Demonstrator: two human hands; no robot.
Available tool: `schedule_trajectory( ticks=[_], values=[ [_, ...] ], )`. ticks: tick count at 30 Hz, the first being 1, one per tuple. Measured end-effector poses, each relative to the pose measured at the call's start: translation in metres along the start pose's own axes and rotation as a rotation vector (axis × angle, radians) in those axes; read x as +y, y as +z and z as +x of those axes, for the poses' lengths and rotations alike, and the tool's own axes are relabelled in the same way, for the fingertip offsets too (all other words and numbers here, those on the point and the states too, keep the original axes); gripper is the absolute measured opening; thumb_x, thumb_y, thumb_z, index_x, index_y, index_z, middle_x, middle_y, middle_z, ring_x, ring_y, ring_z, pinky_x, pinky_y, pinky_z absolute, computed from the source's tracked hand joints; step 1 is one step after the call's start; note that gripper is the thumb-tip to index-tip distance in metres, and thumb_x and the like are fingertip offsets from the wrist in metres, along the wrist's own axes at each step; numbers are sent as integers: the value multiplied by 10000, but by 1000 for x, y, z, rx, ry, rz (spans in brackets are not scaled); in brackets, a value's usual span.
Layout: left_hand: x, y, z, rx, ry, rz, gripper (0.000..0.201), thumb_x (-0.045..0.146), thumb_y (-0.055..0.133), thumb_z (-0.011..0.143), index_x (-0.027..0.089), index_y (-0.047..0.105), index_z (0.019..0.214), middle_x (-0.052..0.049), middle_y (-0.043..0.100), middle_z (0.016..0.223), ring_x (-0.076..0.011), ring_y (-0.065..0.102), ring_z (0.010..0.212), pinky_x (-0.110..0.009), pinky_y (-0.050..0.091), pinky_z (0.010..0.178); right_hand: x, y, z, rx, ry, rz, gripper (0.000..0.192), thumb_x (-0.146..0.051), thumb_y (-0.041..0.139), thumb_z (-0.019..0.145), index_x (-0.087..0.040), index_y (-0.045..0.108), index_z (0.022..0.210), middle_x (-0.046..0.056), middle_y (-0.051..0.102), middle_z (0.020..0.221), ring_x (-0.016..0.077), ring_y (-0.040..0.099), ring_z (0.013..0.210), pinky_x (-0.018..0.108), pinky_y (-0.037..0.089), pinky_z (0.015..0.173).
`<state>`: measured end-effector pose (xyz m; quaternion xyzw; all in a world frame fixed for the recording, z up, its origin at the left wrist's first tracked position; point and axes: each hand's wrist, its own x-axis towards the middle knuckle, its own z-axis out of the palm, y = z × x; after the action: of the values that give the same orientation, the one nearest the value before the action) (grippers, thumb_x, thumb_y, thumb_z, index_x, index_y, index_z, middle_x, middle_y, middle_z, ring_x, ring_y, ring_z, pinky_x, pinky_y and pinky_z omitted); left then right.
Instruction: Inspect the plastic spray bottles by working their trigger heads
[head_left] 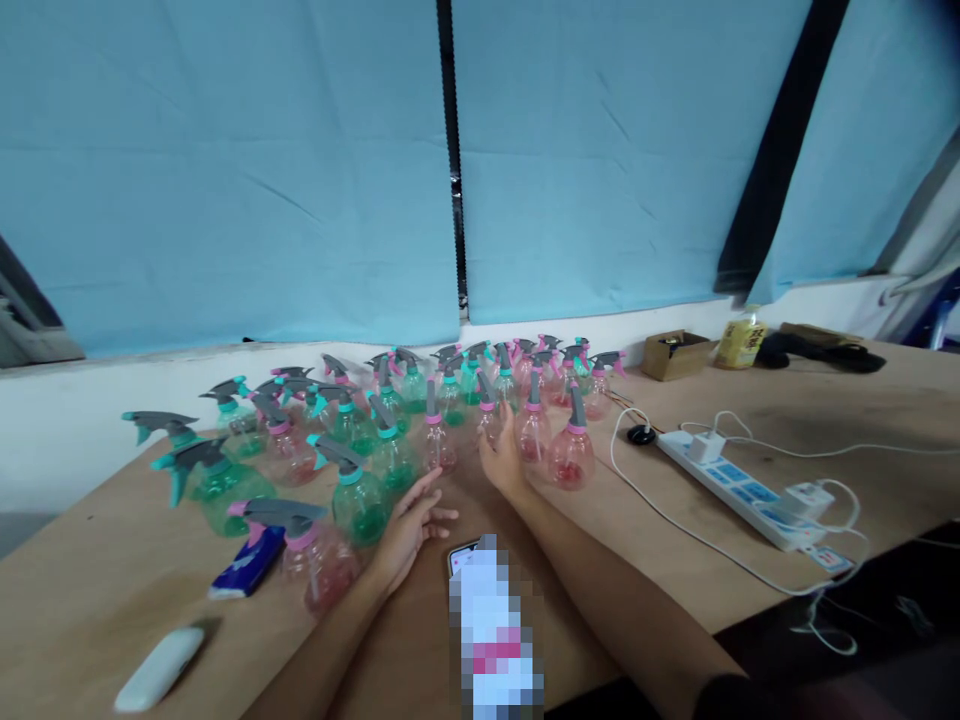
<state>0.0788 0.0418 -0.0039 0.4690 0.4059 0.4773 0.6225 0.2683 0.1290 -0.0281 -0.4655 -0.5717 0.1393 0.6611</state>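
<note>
Many spray bottles with grey trigger heads stand on the wooden table (pixel 600 550), some clear pink, others clear green. My right hand (pixel 504 455) is around a pink spray bottle (pixel 488 422) in the front middle, its thumb to the left and fingers to the right. My left hand (pixel 412 525) is held open with fingers apart, between a green spray bottle (pixel 361 508) and a smaller-looking pink spray bottle (pixel 438 446); it holds nothing. Below the hands lies a phone (pixel 463 556), its screen mostly blurred out by pixelation.
A blue packet (pixel 251 562) and a white oblong case (pixel 160 668) lie at the left. On the right are a white power strip (pixel 739 488) with plugs and cables, a black round object (pixel 641 435), a cardboard box (pixel 675 356) and a yellow-labelled bottle (pixel 739 342).
</note>
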Motion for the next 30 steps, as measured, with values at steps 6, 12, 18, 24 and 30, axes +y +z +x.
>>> schedule_trajectory(
  ticks=[6, 12, 18, 24, 30],
  values=[
    [0, 0, 0, -7, 3, 2, 442, 262, 679, 832, 257, 620, 1271, -105, 577, 1335, -155, 721, 770, -209, 532, 540, 0, 2, 1, 55, -97, -103, 626, -275, 521, 877, -149, 292, 1446, 177, 467, 1361, 260, 431, 1311, 483, 331, 1119],
    [1, 1, -1, -27, 8, 6, 421, 247, 671, 828, 263, 635, 1247, -105, 468, 1485, -132, 707, 747, -214, 531, 547, -23, -6, -1, 28, -77, -98, 824, -154, 604, 704, -182, 281, 1461, 140, 500, 1286, 262, 494, 1184, 447, 388, 1059],
    [0, 1, -1, -29, 10, 5, 448, 246, 668, 820, 249, 621, 1265, -128, 439, 1506, -96, 673, 664, -200, 501, 513, -40, -20, -7, 14, -34, -173, 784, -176, 601, 720, -203, 342, 1458, 106, 615, 1134, 288, 541, 1101, 525, 289, 1087],
    [0, 1, -1, -28, 22, -8, 475, 260, 653, 832, 264, 595, 1304, -139, 407, 1529, -92, 666, 640, -207, 491, 501, -46, -18, -5, -47, 13, -93, 510, -313, 618, 791, -189, 535, 1279, 68, 649, 978, 223, 593, 877, 399, 455, 907],
    [1, -1, -1, -50, 25, 10, 480, 252, 664, 812, 255, 608, 1288, -139, 454, 1500, -98, 654, 646, -211, 477, 512, -45, -26, 7, -183, -27, 170, 430, -182, 576, 719, -211, 615, 1146, 44, 658, 993, 184, 600, 891, 307, 489, 837]
  ],
)
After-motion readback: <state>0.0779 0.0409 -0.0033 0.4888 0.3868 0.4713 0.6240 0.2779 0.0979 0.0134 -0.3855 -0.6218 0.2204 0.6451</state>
